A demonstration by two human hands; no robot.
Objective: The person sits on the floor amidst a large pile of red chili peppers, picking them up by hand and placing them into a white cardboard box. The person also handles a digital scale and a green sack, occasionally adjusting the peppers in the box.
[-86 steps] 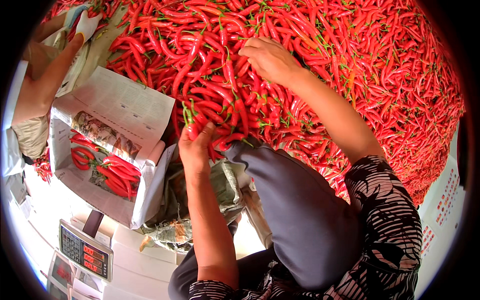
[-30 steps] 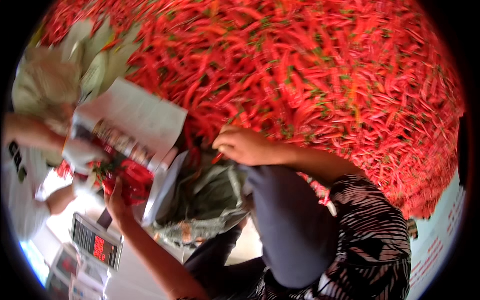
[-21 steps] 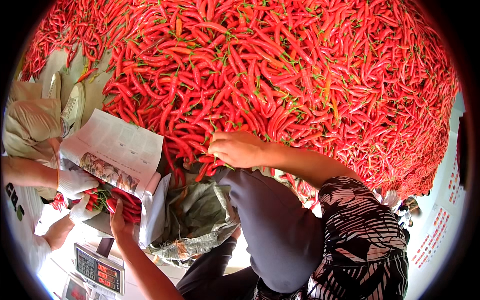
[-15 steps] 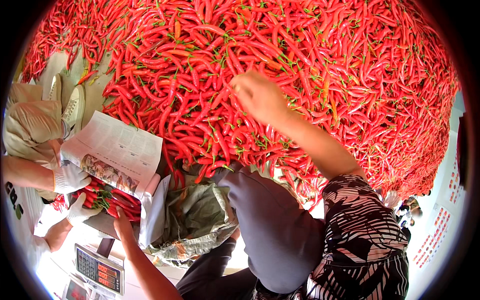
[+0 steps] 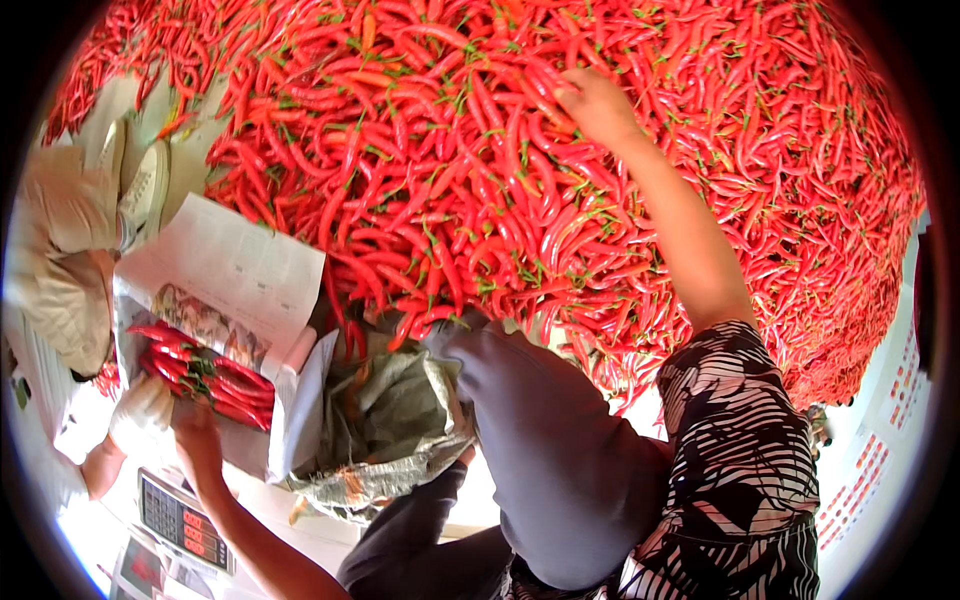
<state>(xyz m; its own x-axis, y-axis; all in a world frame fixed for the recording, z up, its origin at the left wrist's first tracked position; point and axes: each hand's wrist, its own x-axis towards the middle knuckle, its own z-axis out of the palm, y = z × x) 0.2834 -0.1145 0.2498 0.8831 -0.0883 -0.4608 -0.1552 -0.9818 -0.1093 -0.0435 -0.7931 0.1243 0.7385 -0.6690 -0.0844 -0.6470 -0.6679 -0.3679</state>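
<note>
A large heap of red chili peppers (image 5: 480, 200) with green stems fills the far side. My right hand (image 5: 598, 105) is over the heap with its fingers curled down among the peppers; what they hold, if anything, is hidden. At the left, my left hand (image 5: 198, 435) is at the near edge of a paper-lined box (image 5: 285, 420), its fingers blurred. Beside it is a co-worker's white-gloved hand (image 5: 142, 410). Inside the box lie several red chili peppers (image 5: 240, 393), stems toward the middle. A printed newspaper sheet (image 5: 225, 255) stands folded up along the box's far side.
An open woven sack (image 5: 400, 425) stands between the box and my grey-trousered knee (image 5: 550, 440). A digital scale (image 5: 183, 520) with a keypad and red display is below the box. The co-worker's legs (image 5: 65, 210) and shoe (image 5: 148, 185) are at the far left.
My right hand has moved right and farther over the heap. My left hand has drawn back from the boxed peppers toward the box's near edge. One co-worker's glove has left the box's left side.
</note>
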